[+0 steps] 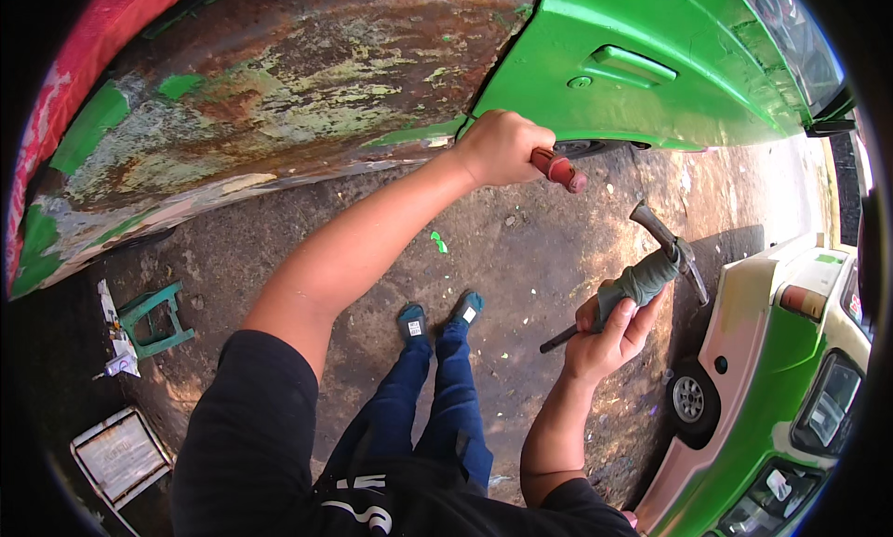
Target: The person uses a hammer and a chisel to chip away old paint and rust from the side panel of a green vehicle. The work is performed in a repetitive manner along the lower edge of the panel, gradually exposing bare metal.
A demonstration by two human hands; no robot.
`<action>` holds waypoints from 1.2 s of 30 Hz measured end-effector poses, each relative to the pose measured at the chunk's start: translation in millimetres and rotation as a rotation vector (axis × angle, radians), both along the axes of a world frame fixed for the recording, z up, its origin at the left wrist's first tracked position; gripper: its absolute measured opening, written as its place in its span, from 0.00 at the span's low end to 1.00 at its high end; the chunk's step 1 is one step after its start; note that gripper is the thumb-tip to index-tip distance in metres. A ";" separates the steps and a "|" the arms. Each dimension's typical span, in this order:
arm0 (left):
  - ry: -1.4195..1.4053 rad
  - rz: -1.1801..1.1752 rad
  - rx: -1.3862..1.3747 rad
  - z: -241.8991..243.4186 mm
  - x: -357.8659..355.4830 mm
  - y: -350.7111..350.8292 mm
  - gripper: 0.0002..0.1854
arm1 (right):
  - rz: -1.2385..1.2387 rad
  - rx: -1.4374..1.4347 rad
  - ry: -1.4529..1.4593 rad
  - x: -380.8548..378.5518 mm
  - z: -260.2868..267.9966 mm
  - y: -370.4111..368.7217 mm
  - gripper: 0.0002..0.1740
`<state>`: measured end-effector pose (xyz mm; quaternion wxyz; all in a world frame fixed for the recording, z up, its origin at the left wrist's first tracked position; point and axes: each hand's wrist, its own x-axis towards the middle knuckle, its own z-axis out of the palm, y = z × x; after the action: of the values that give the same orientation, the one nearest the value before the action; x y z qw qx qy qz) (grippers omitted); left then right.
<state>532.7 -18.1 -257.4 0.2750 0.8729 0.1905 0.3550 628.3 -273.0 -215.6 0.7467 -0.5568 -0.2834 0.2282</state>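
My left hand (504,148) is closed round a tool with a red handle (559,170), just below the seam between the rusty, stripped body panel (328,76) and the green car door (558,69). The working end of that tool is hidden behind the hand. To the right, my right hand (614,327) holds a hammer (666,237) near its head, where grey-green cloth (638,282) is wound about the handle. One arm of the hammer head flares to a wide end, the other is narrow. The dark handle end sticks out below my fingers.
A green and pink car body (739,369) with a wheel (691,399) stands at the right. At the left are a small green plastic stool (150,320), a tube or can (122,364) and a metal-framed stand (118,460). Green paint flakes (439,242) lie on the stained ground.
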 end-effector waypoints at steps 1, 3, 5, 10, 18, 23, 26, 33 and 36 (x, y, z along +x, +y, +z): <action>0.008 0.004 -0.010 0.2 1.5 0.4 0.09 | 0.012 0.081 -0.039 1.7 -0.1 0.3 0.30; -0.016 0.072 -0.025 -5.9 0.9 6.0 0.13 | 0.042 -0.382 -0.365 1.4 -0.8 16.8 0.29; -0.024 0.114 -0.042 -14.2 -5.6 4.5 0.16 | 0.068 -0.329 -0.257 4.9 -2.4 20.3 0.30; -0.019 0.002 0.043 -30.0 -21.4 0.3 0.15 | -0.022 -0.050 -0.102 10.8 2.7 10.6 0.32; -0.107 -0.095 0.050 -25.4 -20.9 -4.6 0.11 | 0.035 -0.156 0.027 1.7 -6.3 2.3 0.34; -0.082 -0.110 0.080 -24.9 -16.9 -4.6 0.11 | 0.035 -0.166 0.050 4.3 -12.8 -2.3 0.34; -0.026 -0.098 0.098 -26.9 -13.0 -2.8 0.10 | 0.056 -0.192 0.044 7.0 -13.5 -1.9 0.33; 0.055 -0.061 0.084 -26.2 4.0 2.6 0.10 | 0.024 -0.180 0.083 12.1 -17.0 0.8 0.32; 0.089 -0.062 0.077 -22.2 8.5 5.2 0.10 | -0.078 -0.036 0.131 12.4 -17.9 4.4 0.32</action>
<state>541.2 -12.9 -279.6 0.2436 0.9033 0.1615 0.3142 640.7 -268.6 -233.6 0.7620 -0.5646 -0.2078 0.2397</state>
